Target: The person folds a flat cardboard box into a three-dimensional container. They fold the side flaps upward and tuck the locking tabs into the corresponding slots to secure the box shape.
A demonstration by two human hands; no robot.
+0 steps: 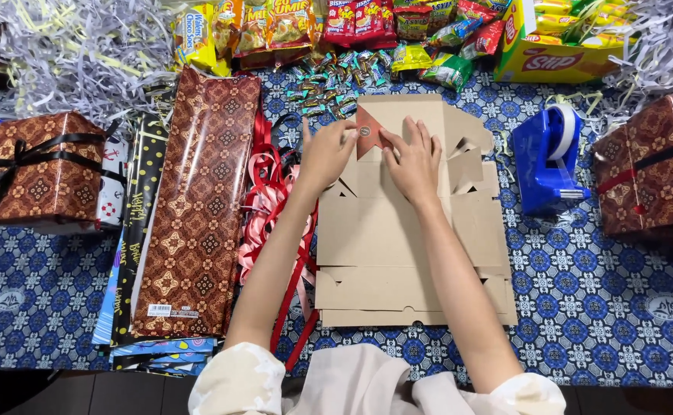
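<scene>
**Flat Cardboard Blank Under Both Hands, Wrapping Stock Alongside**

While both forearms reach forward over the work surface, the left hand (327, 154) and the right hand (413, 160) rest on the far part of an unfolded cardboard box blank (398, 246). Left-hand fingertips pinch the edge of a small reddish-brown patterned card (369, 132), which lies on the blank's upper panel. Right-hand fingers are spread and pressed flat beside that card, apparently to steady the blank and keep it from sliding.

The blank lies flat, tabs unfolded, on the blue patterned tablecloth (598, 307), directly before the person.

Supplies are set within arm's reach: a roll of brown batik wrapping paper (198, 207) and red ribbon (263, 204) to the left, a blue tape dispenser (548, 157) to the right. Wrapped boxes (41, 169) stand at both outer edges. Snack packets (352, 23), wrapped candies (329, 84) and shredded paper (75, 46) line the far side.
</scene>
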